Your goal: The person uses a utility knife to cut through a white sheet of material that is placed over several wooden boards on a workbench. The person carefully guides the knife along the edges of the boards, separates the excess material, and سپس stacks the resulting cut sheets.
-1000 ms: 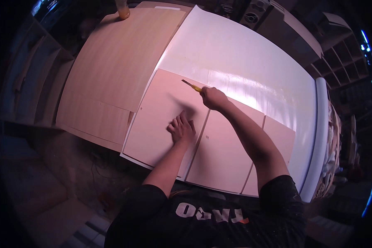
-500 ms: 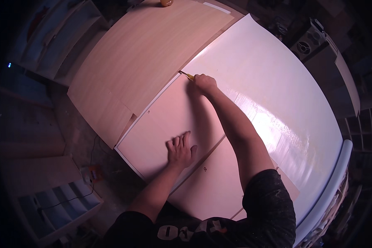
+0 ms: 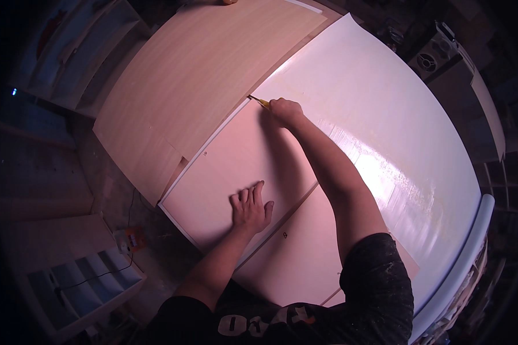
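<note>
A flat pinkish board lies in the middle, on top of a glossy white sheet whose narrow strip shows along the board's left edge. My left hand rests on the board with its fingers spread, palm down. At the board's far corner, my right hand is closed round a yellow utility knife. The knife's dark tip points left, at the corner where board and sheet meet. Nearer to me lies a second pinkish board, next to the first with a narrow gap between them.
A large wood-grain panel covers the far left of the work surface. The white sheet ends in a roll at the right edge. Shelving stands at the back left, and a divided drawer unit sits low at the left.
The view has shifted slightly. My right hand still holds the knife at the same corner, and my left hand stays flat on the board.
</note>
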A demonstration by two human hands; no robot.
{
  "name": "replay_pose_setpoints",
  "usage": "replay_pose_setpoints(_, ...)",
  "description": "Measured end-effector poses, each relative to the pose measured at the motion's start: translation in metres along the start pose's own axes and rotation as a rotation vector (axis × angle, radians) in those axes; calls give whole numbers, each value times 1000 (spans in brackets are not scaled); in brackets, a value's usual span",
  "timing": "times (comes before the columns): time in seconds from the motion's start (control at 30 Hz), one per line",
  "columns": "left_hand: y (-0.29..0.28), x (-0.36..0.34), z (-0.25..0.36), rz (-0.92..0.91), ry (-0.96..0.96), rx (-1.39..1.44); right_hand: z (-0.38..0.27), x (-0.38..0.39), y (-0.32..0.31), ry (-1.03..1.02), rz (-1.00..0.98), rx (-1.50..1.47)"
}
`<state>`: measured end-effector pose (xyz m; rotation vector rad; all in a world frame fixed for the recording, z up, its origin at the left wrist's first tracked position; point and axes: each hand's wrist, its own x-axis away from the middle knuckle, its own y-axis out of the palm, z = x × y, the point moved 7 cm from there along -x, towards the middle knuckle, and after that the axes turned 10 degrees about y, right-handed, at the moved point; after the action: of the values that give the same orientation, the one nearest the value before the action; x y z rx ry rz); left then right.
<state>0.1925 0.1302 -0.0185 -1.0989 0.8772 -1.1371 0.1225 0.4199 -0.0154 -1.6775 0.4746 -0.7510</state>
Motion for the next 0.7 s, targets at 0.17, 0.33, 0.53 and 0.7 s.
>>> replay_pose_setpoints(0.17, 1, 1, -2, -1, -2, 5, -6, -3, -4, -26, -77, 17)
replay_pose_setpoints(0.33, -1, 1, -1, 9, 4, 7, -3, -1, -8, -40, -106, 58)
replay_pose_setpoints(0.53, -1, 2, -1, 19, -5, 15, 5, 17, -9, -70, -161, 57)
replay_pose_setpoints(0.7, -2, 2, 1, 16, 0, 8, 24, 37, -5, -20, -249, 75)
